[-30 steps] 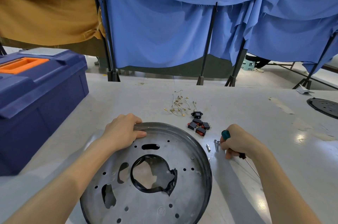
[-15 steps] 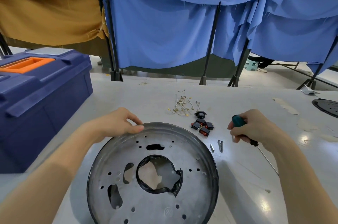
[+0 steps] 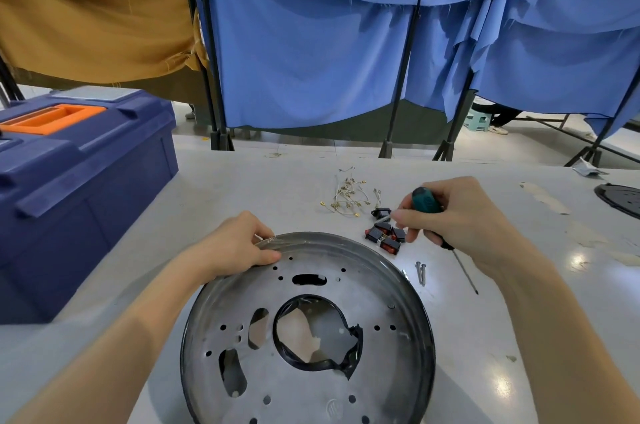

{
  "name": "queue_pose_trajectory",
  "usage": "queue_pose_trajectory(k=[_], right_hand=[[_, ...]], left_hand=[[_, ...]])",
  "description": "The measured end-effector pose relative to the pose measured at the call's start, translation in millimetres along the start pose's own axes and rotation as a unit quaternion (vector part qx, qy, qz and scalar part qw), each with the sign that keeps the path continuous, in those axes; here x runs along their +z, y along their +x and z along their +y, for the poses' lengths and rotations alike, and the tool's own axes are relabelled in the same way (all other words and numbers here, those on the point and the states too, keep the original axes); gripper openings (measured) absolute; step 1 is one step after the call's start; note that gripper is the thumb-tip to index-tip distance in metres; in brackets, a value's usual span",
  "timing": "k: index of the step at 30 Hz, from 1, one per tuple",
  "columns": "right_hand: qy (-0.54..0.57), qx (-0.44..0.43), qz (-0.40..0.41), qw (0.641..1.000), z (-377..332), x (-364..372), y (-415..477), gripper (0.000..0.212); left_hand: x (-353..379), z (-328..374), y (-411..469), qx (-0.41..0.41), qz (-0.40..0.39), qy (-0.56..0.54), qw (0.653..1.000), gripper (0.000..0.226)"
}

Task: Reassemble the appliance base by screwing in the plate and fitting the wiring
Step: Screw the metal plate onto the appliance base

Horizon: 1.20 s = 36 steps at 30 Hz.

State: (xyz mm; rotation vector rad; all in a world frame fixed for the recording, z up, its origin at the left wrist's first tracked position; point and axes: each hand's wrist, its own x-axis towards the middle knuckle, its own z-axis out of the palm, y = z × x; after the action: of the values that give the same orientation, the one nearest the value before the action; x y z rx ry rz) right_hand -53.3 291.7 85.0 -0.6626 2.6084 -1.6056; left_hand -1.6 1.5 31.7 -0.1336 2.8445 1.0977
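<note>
Head view: left hand (image 3: pixel 239 247) grips rim of round perforated metal plate (image 3: pixel 311 396); right hand (image 3: pixel 460 216) clasps green-handled screwdriver (image 3: pixel 426 201).

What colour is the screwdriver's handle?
Dark teal green with a black end; the screwdriver handle shows best in the head view.

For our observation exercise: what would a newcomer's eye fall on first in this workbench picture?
A big round metal plate with a ragged central hole fills the near middle of the table; the left hand grips its far rim. Just right of it, the right hand holds a green-handled screwdriver. A blue toolbox stands at far left.
</note>
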Motion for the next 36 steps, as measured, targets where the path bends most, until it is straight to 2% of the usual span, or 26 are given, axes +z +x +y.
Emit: queue_pose_trajectory(k=[2, 4, 9, 15, 21, 28, 33, 36], right_hand=[[-0.011, -0.029, -0.015, 0.999, -2, 9, 0, 0.013], [-0.027, -0.048, -0.029, 0.998, -3, 19, 0, 0.013], [-0.126, -0.091, -0.050, 0.987, -3, 44, 8, 0.009], [-0.193, -0.116, -0.091, 0.970, -4, 63, 21, 0.012], [-0.203, -0.122, -0.095, 0.967, 0, 74, 27, 0.012], [-0.203, -0.108, -0.097, 0.968, 7, 75, 28, 0.010], [-0.207, -0.099, -0.119, 0.966, 10, 73, 27, 0.013], [-0.197, -0.098, -0.119, 0.968, 10, 73, 28, 0.013]], left_hand=[[2, 5, 0, -0.002, -0.001, 0.006, 1.000, 0.035], [5, 10, 1, -0.007, -0.004, 0.003, 1.000, 0.043], [13, 20, 4, 0.001, 0.005, 0.008, 1.000, 0.009], [14, 20, 9, 0.000, 0.012, -0.004, 1.000, 0.015], [13, 20, 9, -0.003, 0.001, -0.002, 1.000, 0.004], [9, 19, 7, -0.009, -0.026, -0.007, 1.000, 0.004], [7, 16, 5, -0.017, 0.013, 0.059, 0.998, 0.015], [7, 16, 2, -0.018, 0.015, 0.049, 0.999, 0.011]])
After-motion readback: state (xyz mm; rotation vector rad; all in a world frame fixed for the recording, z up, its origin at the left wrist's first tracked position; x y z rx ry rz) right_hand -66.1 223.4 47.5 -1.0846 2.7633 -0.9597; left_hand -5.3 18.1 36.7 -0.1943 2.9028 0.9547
